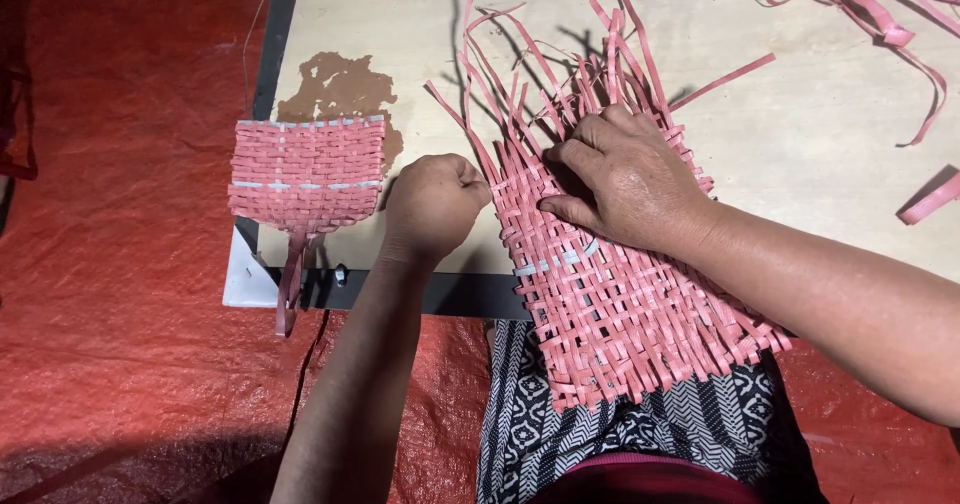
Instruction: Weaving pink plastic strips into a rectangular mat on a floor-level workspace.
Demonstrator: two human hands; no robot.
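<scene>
Red tarp (120, 294) covers the floor, left and near. On it a pale work board (800, 114) with a dark edge fills the far right; brown stain at its far left. Biggest worked item: pink woven mat (620, 314), flat strips plaited in a grid, lying half on the board's near edge and half over the person's patterned lap (640, 424), with loose unwoven strip ends (560, 74) fanning far from it. Right hand (625, 179) lies flat on the mat's far part, fingers spread and pressing down, not clamped on anything. Left hand (435, 204) sits just left of the mat's left edge, curled into a fist; looks like it pinches a strip end, but cannot tell for sure. Smaller finished woven panel (305, 174) lies well left on the board corner, a strip tail hanging off the edge. More loose pink strips (880, 14) far right. Handling guess: mat is light, thin, floppy yet springy, strips smooth and likely slippery, open weave can slide apart. Best held flat by palm pressure on the woven area, single strips pinched near the weave edge.
</scene>
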